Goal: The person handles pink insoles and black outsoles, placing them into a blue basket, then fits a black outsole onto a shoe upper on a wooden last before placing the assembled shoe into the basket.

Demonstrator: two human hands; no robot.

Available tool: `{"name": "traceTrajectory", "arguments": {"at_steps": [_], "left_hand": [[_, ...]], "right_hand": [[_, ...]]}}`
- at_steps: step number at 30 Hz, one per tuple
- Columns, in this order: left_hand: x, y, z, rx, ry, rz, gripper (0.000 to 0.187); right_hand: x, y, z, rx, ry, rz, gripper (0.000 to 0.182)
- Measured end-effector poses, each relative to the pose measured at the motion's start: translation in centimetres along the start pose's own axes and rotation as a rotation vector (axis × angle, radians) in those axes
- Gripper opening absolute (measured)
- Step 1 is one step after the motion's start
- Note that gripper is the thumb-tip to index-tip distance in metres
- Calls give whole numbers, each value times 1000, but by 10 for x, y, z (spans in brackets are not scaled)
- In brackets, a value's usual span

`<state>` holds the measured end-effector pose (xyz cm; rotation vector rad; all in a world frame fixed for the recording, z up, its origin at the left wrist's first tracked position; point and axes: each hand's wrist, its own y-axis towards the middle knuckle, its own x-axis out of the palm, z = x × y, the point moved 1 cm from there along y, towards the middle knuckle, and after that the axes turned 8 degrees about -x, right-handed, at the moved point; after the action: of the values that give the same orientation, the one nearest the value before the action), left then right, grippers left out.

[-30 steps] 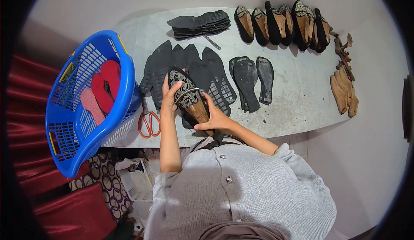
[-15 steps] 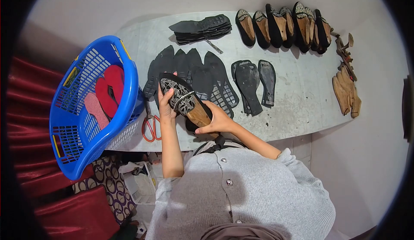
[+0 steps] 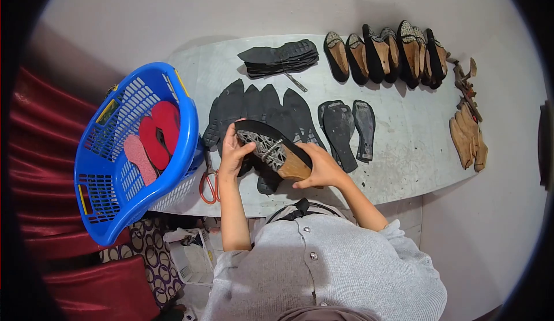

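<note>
Clock centred on the black shoe point(image 3: 267, 146), gripped in both hands over the table point(image 3: 404, 174), near edge at 6: left hand point(image 3: 233, 152) around the toe, right hand point(image 3: 323, 166) around the heel. Orange-handled scissors point(image 3: 209, 187) at 8, blue basket point(image 3: 186, 133) crowding 9, textured soles point(image 3: 231, 103) at 11; scuffed tabletop gives working room at 3, toward wooden lasts point(image 3: 464, 133) by the right edge. Farther, stacked soles point(image 3: 283, 58) at 12, shoe row point(image 3: 378, 58) at 1–2 along the far edge.

Pale walls point(image 3: 231, 6) back a whitish table point(image 3: 404, 168) near red cloth point(image 3: 41, 165).
</note>
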<state>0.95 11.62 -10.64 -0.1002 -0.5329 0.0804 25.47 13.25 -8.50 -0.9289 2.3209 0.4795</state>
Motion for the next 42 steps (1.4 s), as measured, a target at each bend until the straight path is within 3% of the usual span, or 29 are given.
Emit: {"name": "traceTrajectory", "arguments": {"at_steps": [8, 13, 15, 21, 25, 30, 33, 38, 42], "left_hand": [[-4, 4, -1, -90, 389, 59, 59], [1, 4, -2, 16, 639, 73, 60], [5, 3, 1, 148, 1000, 8, 59], [13, -9, 11, 124, 1129, -6, 53], [12, -9, 13, 33, 1319, -1, 58], [44, -18, 24, 171, 1488, -100, 63], [49, -22, 24, 136, 1681, -177, 60], [43, -23, 20, 126, 1726, -179, 61], [40, -25, 18, 121, 1712, -164, 60]], "right_hand": [[-20, -6, 16, -30, -223, -8, 90], [-21, -7, 24, -12, -254, -71, 91], [-18, -10, 29, -14, -265, -66, 91], [-15, -13, 31, -29, -322, -73, 92], [-14, -12, 31, -48, -362, -92, 94], [-16, -14, 28, -70, -372, -72, 94], [-15, -15, 22, -30, -361, -93, 93], [-12, -26, 17, -44, -438, 63, 92], [-20, -36, 31, 74, -480, 32, 89]]}}
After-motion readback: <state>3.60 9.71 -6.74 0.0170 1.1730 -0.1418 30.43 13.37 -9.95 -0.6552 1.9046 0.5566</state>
